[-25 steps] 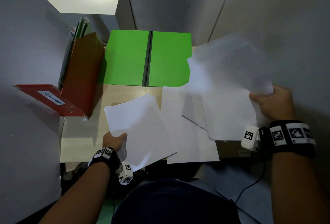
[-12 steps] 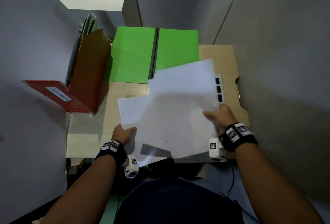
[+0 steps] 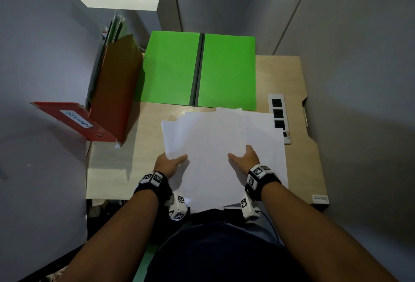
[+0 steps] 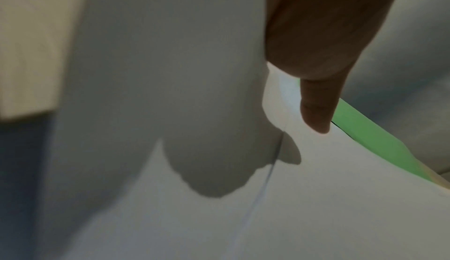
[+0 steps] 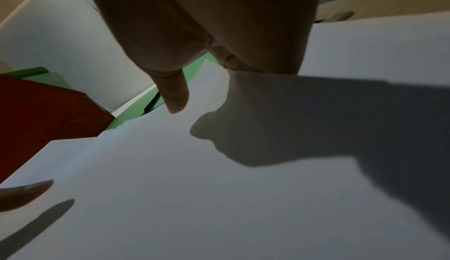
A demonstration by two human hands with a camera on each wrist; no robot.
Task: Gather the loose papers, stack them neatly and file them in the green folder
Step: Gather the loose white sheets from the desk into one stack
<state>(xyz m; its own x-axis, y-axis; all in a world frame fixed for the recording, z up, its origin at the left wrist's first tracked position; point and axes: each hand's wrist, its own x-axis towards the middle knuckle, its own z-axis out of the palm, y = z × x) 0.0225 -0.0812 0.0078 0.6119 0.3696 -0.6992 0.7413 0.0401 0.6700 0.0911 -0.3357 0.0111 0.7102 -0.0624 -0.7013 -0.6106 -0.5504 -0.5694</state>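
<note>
Several white papers [image 3: 208,147] lie fanned in a loose pile on the middle of the wooden desk [image 3: 112,165], overhanging its near edge. My left hand [image 3: 171,162] holds the pile's left edge, thumb [image 4: 314,110] on top and fingers hidden under the sheets [image 4: 316,206]. My right hand [image 3: 243,158] grips the pile from the right, thumb on top and fingers tucked under a sheet [image 5: 194,196]. The green folder [image 3: 170,68] lies open and flat at the back of the desk, just beyond the papers; a strip of the folder [image 4: 365,135] shows past my thumb.
A red file box [image 3: 114,88] holding folders stands at the left, its labelled flap [image 3: 74,120] hanging open. A white socket strip [image 3: 278,115] lies right of the papers. Grey partition walls close in the desk on three sides.
My right hand swung its sheets down from the upper right onto the ones in my left hand. The papers now form one fanned pile, and my hands are closer together.
</note>
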